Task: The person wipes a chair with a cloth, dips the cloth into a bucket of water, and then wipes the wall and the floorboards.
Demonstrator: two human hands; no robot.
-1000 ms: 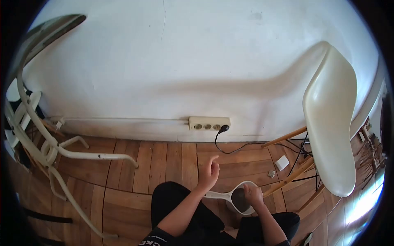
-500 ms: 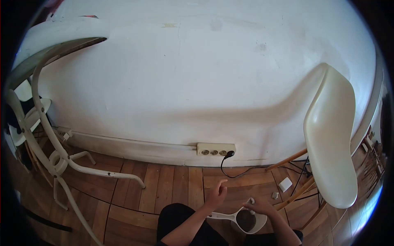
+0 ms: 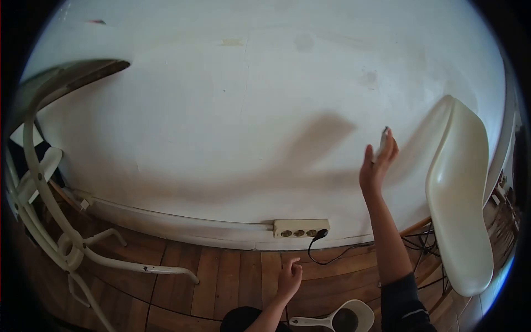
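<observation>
My right hand (image 3: 379, 161) is raised in front of the white wall (image 3: 232, 122), its fingers closed on a small whitish piece (image 3: 382, 148) with a grey end. What kind of thing it is, I cannot tell. Low down, my left hand (image 3: 289, 281) hovers over the wooden floor, index finger stretched out and nothing in it. Just to its lower right is a white dipper (image 3: 362, 316) with a long handle pointing left; dark grey contents (image 3: 345, 321) show in its bowl.
A cream power strip (image 3: 301, 228) with a black plug (image 3: 320, 234) runs along the wall's base. To the right stands a cream shell chair (image 3: 462, 199) with cables beneath it. White metal table legs (image 3: 144, 268) spread over the floor at left.
My right hand has risen from the dipper to in front of the wall, carrying the whitish piece. My left hand stays low, and the view has tilted up slightly.
</observation>
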